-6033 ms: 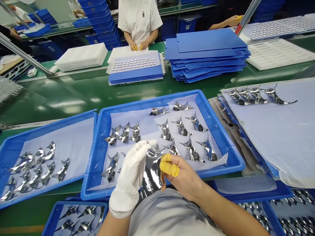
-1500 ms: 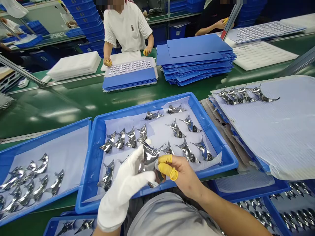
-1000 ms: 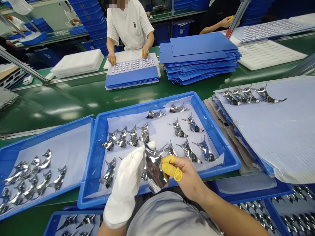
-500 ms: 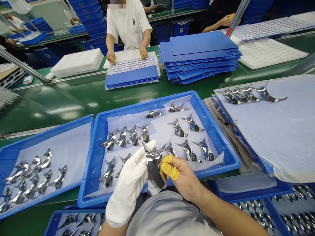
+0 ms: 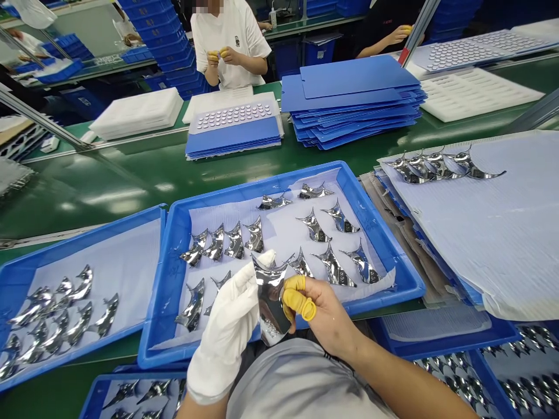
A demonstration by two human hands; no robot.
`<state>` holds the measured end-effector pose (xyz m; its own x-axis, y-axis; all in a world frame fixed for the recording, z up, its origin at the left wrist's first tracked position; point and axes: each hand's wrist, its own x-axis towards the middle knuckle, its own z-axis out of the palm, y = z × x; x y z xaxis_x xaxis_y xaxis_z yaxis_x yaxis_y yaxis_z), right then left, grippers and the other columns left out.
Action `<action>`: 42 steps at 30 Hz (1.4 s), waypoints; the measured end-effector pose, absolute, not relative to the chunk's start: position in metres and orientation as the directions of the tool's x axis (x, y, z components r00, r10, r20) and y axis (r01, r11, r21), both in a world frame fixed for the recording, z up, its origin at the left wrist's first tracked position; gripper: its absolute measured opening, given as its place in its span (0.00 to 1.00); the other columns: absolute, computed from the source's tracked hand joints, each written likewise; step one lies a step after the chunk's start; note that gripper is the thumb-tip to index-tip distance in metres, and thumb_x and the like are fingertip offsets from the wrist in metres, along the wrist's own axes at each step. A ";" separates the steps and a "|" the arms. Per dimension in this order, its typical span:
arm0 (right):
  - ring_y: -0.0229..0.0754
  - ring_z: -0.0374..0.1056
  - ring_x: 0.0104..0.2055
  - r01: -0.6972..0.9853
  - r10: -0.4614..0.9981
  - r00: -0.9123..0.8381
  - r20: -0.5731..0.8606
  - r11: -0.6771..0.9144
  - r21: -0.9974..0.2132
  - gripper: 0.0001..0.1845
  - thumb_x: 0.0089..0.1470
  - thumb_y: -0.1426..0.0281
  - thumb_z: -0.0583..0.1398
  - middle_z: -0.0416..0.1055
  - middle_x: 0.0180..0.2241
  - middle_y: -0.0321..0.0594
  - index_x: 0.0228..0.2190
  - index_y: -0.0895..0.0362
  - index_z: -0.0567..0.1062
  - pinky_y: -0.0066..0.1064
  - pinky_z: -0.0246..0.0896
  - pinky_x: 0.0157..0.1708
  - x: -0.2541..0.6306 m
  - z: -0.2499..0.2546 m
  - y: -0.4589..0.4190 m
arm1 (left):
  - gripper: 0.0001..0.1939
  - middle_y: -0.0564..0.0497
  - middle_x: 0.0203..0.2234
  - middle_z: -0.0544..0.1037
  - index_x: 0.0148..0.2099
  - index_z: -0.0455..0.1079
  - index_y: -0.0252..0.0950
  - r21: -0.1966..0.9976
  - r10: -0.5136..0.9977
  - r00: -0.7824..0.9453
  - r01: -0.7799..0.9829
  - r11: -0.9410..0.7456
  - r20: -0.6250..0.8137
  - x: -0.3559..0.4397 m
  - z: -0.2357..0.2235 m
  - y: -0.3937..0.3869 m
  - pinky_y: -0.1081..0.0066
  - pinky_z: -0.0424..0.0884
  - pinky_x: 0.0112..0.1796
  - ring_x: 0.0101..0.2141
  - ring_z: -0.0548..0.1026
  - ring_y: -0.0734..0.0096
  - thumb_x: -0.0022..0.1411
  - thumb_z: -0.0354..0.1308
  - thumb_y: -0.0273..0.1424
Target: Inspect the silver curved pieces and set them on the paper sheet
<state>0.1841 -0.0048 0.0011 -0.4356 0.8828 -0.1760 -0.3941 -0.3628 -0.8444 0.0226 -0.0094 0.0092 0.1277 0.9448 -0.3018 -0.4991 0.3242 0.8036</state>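
While upright between both hands, one curved mirror piece (image 5: 271, 302), over the near part of the blue tray (image 5: 257, 183). Left hand (image 5: 222, 331), in a white cotton glove, flat against the piece's left side, fingers pointing up; right hand (image 5: 323, 314), bare but for yellow finger cots (image 5: 293, 283), thumb and forefinger clamped on its right edge. Hands apart, joined only through the piece. Grip on the edges and through cloth and rubber, most likely to keep skin off the shine, with the bright face tipped up toward the head camera, probably for a close look. Around the hands, more pieces (image 5: 236, 241) in rows on a pale liner (image 5: 279, 233), each just apart from its neighbours, likely so that no two surfaces rub. Further pieces (image 5: 56, 308) lying close together on the next tray (image 5: 82, 233) to the left, and a short overlapping row (image 5: 437, 166) on a wide pale sheet (image 5: 480, 244) to the right. Beyond, on the green belt (image 5: 87, 192), stacked blue boards (image 5: 353, 105), and past them a co-worker's raised hands (image 5: 220, 56), cotted in yellow, well apart from all of this.
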 end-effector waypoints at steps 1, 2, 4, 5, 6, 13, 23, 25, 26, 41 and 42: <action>0.32 0.60 0.22 -0.397 0.885 -0.432 -0.174 -0.359 -0.845 0.20 0.56 0.55 0.62 0.63 0.22 0.31 0.24 0.57 0.69 0.25 0.62 0.22 0.184 0.002 -0.005 | 0.23 0.44 0.49 0.79 0.60 0.71 0.42 0.798 0.942 0.131 -0.502 0.332 -0.309 0.023 0.009 -0.009 0.67 0.76 0.47 0.47 0.78 0.58 0.63 0.61 0.29; 0.32 0.60 0.22 -0.399 0.887 -0.427 -0.175 -0.358 -0.844 0.19 0.56 0.56 0.63 0.62 0.22 0.31 0.24 0.57 0.69 0.25 0.62 0.22 0.184 0.003 -0.005 | 0.23 0.44 0.48 0.79 0.60 0.71 0.42 0.794 0.940 0.136 -0.505 0.338 -0.313 0.023 0.009 -0.009 0.68 0.76 0.45 0.44 0.79 0.59 0.62 0.61 0.29; 0.32 0.58 0.23 -0.400 0.892 -0.416 -0.177 -0.354 -0.845 0.18 0.56 0.56 0.63 0.61 0.22 0.31 0.24 0.57 0.69 0.25 0.62 0.22 0.184 0.004 -0.004 | 0.25 0.45 0.43 0.80 0.60 0.71 0.42 0.794 0.940 0.137 -0.507 0.336 -0.311 0.022 0.010 -0.010 0.72 0.77 0.39 0.39 0.80 0.64 0.60 0.63 0.29; 0.32 0.58 0.23 -0.398 0.894 -0.412 -0.177 -0.351 -0.847 0.18 0.56 0.56 0.63 0.61 0.22 0.31 0.24 0.57 0.69 0.25 0.62 0.22 0.184 0.004 -0.004 | 0.26 0.47 0.39 0.81 0.60 0.71 0.42 0.797 0.941 0.134 -0.503 0.336 -0.312 0.021 0.011 -0.010 0.74 0.77 0.36 0.34 0.79 0.67 0.59 0.64 0.29; 0.32 0.57 0.23 -0.392 0.895 -0.409 -0.176 -0.347 -0.852 0.19 0.56 0.56 0.63 0.61 0.22 0.31 0.24 0.56 0.69 0.25 0.62 0.22 0.184 0.004 -0.004 | 0.27 0.49 0.35 0.80 0.60 0.70 0.42 0.800 0.941 0.132 -0.497 0.335 -0.312 0.021 0.012 -0.010 0.76 0.76 0.32 0.30 0.78 0.71 0.58 0.65 0.29; 0.32 0.58 0.22 -0.352 0.893 -0.422 -0.156 -0.320 -0.880 0.22 0.55 0.53 0.62 0.61 0.21 0.31 0.22 0.56 0.67 0.25 0.61 0.22 0.183 0.002 -0.001 | 0.22 0.48 0.39 0.81 0.56 0.73 0.40 0.862 0.960 0.018 -0.437 0.258 -0.278 0.028 0.007 -0.010 0.76 0.75 0.28 0.26 0.77 0.73 0.60 0.65 0.33; 0.32 0.58 0.22 -0.368 0.907 -0.383 -0.174 -0.323 -0.872 0.20 0.57 0.56 0.62 0.61 0.20 0.31 0.22 0.56 0.67 0.25 0.60 0.22 0.187 0.000 0.000 | 0.20 0.47 0.51 0.79 0.57 0.73 0.42 0.775 0.938 0.075 -0.543 0.322 -0.337 0.029 0.005 -0.008 0.62 0.69 0.56 0.53 0.75 0.56 0.63 0.61 0.30; 0.32 0.58 0.22 -0.364 0.906 -0.388 -0.172 -0.322 -0.874 0.20 0.57 0.56 0.62 0.61 0.21 0.31 0.22 0.56 0.67 0.25 0.60 0.22 0.187 0.002 0.000 | 0.19 0.48 0.50 0.79 0.55 0.76 0.42 0.807 0.947 0.037 -0.514 0.293 -0.320 0.029 0.004 -0.008 0.63 0.69 0.57 0.54 0.74 0.55 0.61 0.63 0.32; 0.32 0.57 0.22 -0.361 0.906 -0.388 -0.170 -0.320 -0.876 0.20 0.57 0.56 0.62 0.61 0.21 0.31 0.22 0.56 0.67 0.25 0.60 0.22 0.187 0.004 0.000 | 0.18 0.48 0.50 0.79 0.53 0.77 0.42 0.819 0.951 0.022 -0.502 0.278 -0.309 0.029 0.004 -0.008 0.63 0.69 0.57 0.54 0.74 0.55 0.60 0.64 0.33; 0.31 0.57 0.24 -0.100 0.882 -0.408 0.238 0.216 -0.971 0.10 0.63 0.72 0.55 0.63 0.22 0.32 0.29 0.58 0.72 0.23 0.56 0.26 0.198 0.019 -0.004 | 0.29 0.46 0.43 0.82 0.62 0.69 0.42 0.931 0.955 0.197 -0.246 0.269 -0.223 0.006 0.015 -0.008 0.62 0.79 0.41 0.38 0.82 0.55 0.57 0.67 0.31; 0.32 0.58 0.25 -0.093 0.874 -0.411 0.260 0.244 -0.965 0.10 0.63 0.72 0.55 0.65 0.23 0.33 0.29 0.58 0.72 0.23 0.57 0.28 0.198 0.020 -0.005 | 0.24 0.45 0.47 0.81 0.58 0.73 0.41 0.950 0.970 0.153 -0.222 0.219 -0.188 0.004 0.012 -0.009 0.64 0.77 0.46 0.44 0.80 0.54 0.59 0.65 0.32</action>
